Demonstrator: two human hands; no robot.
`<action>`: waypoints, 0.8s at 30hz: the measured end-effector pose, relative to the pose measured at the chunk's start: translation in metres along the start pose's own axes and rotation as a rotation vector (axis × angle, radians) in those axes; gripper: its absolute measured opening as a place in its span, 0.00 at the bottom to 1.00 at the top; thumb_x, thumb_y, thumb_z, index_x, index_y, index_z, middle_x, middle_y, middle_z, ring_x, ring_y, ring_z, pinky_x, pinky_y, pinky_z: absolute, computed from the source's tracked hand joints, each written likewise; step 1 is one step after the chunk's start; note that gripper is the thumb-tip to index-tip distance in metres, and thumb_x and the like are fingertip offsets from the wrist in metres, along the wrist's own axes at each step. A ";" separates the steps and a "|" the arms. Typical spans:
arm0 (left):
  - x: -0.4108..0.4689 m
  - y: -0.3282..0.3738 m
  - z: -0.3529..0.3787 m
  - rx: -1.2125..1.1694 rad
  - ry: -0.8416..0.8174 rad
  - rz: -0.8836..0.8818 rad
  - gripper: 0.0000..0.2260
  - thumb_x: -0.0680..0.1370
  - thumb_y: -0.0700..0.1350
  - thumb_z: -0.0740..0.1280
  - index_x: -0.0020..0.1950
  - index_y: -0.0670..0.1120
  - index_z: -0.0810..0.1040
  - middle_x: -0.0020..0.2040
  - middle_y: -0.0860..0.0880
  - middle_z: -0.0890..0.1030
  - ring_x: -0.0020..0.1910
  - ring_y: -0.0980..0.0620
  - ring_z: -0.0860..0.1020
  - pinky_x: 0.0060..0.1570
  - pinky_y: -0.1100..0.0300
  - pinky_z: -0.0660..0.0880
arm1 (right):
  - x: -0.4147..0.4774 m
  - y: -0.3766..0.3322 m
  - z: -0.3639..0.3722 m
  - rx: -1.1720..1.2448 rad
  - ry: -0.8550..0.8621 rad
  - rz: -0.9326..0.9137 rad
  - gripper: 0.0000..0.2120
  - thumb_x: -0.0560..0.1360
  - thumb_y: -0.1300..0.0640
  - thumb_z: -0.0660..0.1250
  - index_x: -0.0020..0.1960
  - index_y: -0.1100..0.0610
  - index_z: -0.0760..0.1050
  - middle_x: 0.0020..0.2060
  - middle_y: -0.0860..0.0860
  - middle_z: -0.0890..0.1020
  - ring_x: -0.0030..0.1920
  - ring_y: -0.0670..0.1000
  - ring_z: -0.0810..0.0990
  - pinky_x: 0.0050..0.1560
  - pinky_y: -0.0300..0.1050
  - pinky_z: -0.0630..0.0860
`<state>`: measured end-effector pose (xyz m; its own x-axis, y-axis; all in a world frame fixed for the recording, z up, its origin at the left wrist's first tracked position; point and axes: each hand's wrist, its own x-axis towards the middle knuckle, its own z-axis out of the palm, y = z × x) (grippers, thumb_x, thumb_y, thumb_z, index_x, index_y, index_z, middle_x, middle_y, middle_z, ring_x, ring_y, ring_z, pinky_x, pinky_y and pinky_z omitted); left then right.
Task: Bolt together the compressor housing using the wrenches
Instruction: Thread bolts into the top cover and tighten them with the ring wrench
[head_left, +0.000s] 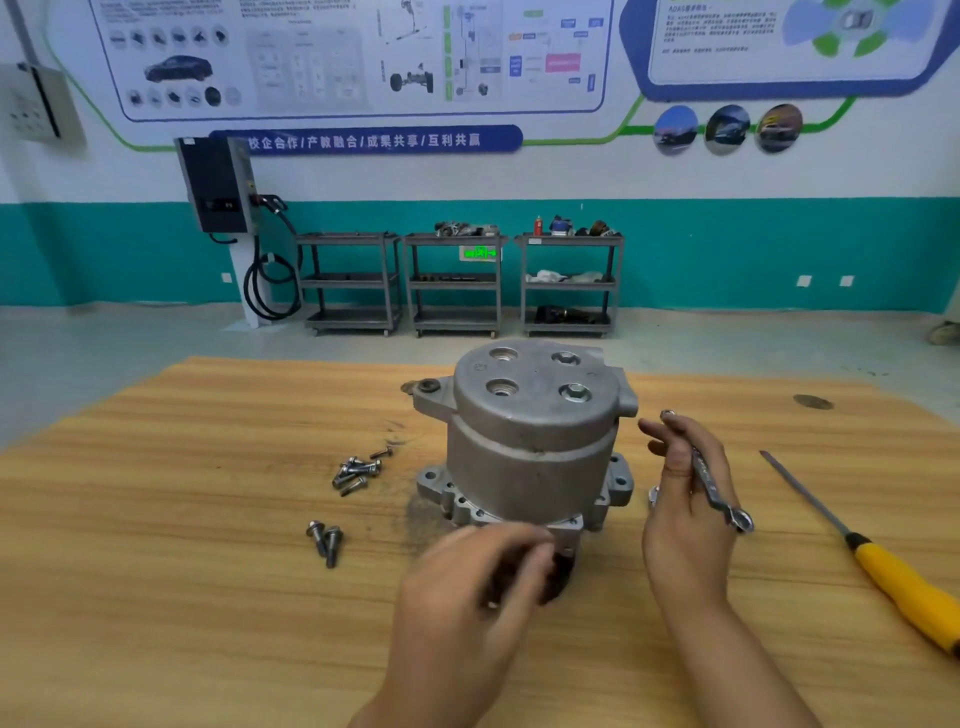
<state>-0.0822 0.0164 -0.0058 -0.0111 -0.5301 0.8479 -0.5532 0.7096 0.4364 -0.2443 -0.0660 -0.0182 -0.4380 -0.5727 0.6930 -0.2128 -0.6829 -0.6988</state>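
Note:
The grey compressor housing stands upright in the middle of the wooden table, a hex bolt head showing on its top. My right hand is just right of it and grips a small silver wrench that lies across the palm. My left hand is blurred at the housing's near bottom flange, its fingers curled around a dark part there. A pile of several bolts lies left of the housing. Two more bolts lie nearer to me.
A yellow-handled screwdriver lies on the table at the right. A dark washer-like piece sits on the housing's left ear. Three grey trolleys stand against the far wall, with a charger unit to their left.

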 end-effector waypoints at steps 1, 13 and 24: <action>-0.003 -0.013 -0.010 0.039 0.044 -0.073 0.02 0.74 0.48 0.68 0.45 0.55 0.78 0.37 0.59 0.81 0.34 0.64 0.77 0.35 0.68 0.74 | 0.000 -0.004 0.005 0.019 -0.045 0.037 0.13 0.80 0.51 0.54 0.59 0.54 0.73 0.53 0.47 0.82 0.56 0.47 0.79 0.58 0.42 0.75; -0.009 -0.119 -0.077 0.820 -0.417 -0.802 0.23 0.75 0.56 0.66 0.69 0.53 0.71 0.61 0.43 0.71 0.61 0.42 0.69 0.63 0.56 0.62 | -0.007 0.010 0.005 -0.034 -0.180 0.155 0.09 0.78 0.46 0.53 0.51 0.41 0.72 0.49 0.43 0.80 0.52 0.40 0.78 0.49 0.29 0.72; -0.023 -0.121 -0.068 0.588 -0.330 -0.647 0.09 0.75 0.41 0.69 0.55 0.46 0.81 0.46 0.47 0.77 0.48 0.44 0.74 0.48 0.57 0.68 | -0.007 0.012 0.007 -0.021 -0.156 0.244 0.10 0.81 0.53 0.54 0.52 0.49 0.74 0.47 0.41 0.80 0.50 0.39 0.77 0.51 0.39 0.73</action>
<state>0.0420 -0.0261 -0.0574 0.2602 -0.9091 0.3253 -0.8662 -0.0710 0.4946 -0.2378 -0.0734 -0.0303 -0.3389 -0.7828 0.5219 -0.1369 -0.5078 -0.8505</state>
